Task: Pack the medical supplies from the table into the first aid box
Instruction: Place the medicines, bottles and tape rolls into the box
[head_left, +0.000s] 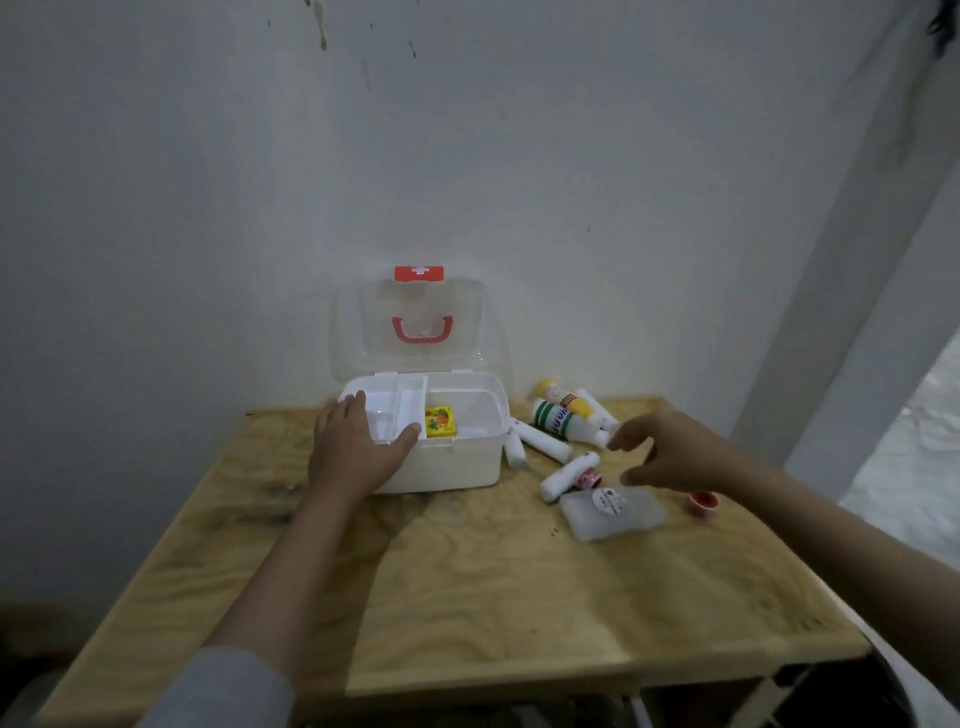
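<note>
A white first aid box (467, 457) stands open at the back of the wooden table (467, 597), its clear lid (410, 322) upright. A white inner tray (397, 410) sits in its left part, and a small yellow box (440, 422) lies beside it. My left hand (353, 447) rests on the box's front left corner, fingers over the tray edge. My right hand (670, 452) hovers open above the supplies to the right: several white bandage rolls (566, 475), a white bottle with green label (563, 418), a yellow-capped bottle (566, 397), and a clear flat packet (613, 512).
A small red cap (703, 501) lies right of the packet. A small pink-topped item (588, 477) sits by a bandage roll. The table stands against a white wall, with a white pillar (857, 312) at the right.
</note>
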